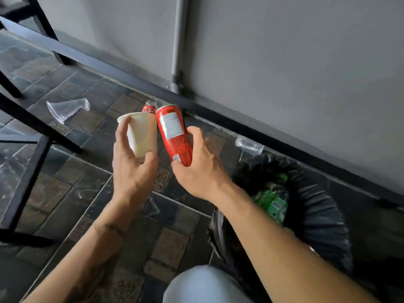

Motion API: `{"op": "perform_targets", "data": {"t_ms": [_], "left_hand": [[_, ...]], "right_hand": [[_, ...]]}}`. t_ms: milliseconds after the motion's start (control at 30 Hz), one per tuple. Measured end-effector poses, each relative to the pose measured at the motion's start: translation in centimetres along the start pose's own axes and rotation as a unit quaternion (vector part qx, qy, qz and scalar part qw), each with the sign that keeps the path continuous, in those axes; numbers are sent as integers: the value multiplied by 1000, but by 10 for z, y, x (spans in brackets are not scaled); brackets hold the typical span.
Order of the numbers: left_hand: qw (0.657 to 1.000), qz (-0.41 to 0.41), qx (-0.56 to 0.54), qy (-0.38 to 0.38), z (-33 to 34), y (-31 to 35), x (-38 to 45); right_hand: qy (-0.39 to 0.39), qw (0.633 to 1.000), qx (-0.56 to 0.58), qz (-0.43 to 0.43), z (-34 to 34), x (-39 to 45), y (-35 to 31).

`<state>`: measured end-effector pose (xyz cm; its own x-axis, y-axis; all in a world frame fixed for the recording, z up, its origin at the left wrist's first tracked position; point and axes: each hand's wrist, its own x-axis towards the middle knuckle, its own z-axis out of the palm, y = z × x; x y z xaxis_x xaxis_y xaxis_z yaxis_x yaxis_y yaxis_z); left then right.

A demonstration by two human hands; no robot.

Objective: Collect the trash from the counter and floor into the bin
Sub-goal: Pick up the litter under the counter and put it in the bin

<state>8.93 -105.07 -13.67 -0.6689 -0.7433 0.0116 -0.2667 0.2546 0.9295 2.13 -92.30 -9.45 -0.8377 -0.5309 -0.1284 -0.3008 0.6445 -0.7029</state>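
My left hand (132,167) grips a white paper cup (141,133) by its base, mouth pointing up and away. My right hand (196,167) holds a tall red can (173,132) by its lower end, tilted beside the cup. Both are raised above the stone floor. The bin (323,215), lined with a black bag, stands at the lower right under my right forearm; green bottles (273,200) lie inside it. A clear plastic cup (67,109) lies on the floor at left. Another red can (149,108) lies by the wall behind the held can. A crumpled clear cup (249,145) lies near the bin.
Black metal chair legs (32,162) and a frame stand at the left. A grey wall (284,73) with a vertical pipe (179,44) and a dark skirting runs along the back. My knee (203,285) in light trousers shows at the bottom.
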Motion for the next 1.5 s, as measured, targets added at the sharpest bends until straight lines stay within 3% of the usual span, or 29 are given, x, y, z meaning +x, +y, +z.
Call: {"op": "perform_targets", "data": {"t_ms": [100, 233, 367, 433, 567, 733, 867, 933, 1000, 1133, 1200, 1300, 1400, 1500], "left_hand": [[994, 72, -7, -80, 15, 45, -10], [962, 163, -3, -221, 41, 85, -42], [907, 196, 98, -359, 71, 95, -70], [864, 215, 182, -418, 84, 96, -81], [793, 258, 311, -456, 103, 99, -83], [729, 354, 354, -466, 106, 91, -85], [647, 305, 376, -590, 104, 97, -73], [630, 282, 390, -610, 106, 109, -61], [652, 277, 374, -598, 108, 119, -49], [811, 308, 225, -444, 115, 117, -21], [859, 283, 211, -371, 123, 108, 0], [881, 187, 259, -349, 140, 79, 35], [864, 95, 301, -391, 162, 44, 62], [852, 70, 306, -419, 187, 21, 72]], "right_hand": [[71, 997, 15, -6, -57, -35, 13], [126, 991, -2, 46, -118, -94, 56], [77, 985, -41, 149, -146, -132, 106], [26, 977, -61, 200, -152, -138, 121], [-37, 952, -124, 276, -154, -140, 132], [-19, 947, -179, 265, -140, -135, 136], [59, 946, -215, 237, -149, -114, 138], [51, 944, -221, 240, -158, -98, 137], [39, 946, -231, 225, -165, -83, 135], [33, 958, -223, 180, -168, -58, 130], [50, 967, -193, 158, -166, -48, 129], [94, 975, -159, 124, -161, -36, 134], [131, 979, -125, 90, -158, -23, 142], [153, 981, -102, 67, -156, -12, 150]]}}
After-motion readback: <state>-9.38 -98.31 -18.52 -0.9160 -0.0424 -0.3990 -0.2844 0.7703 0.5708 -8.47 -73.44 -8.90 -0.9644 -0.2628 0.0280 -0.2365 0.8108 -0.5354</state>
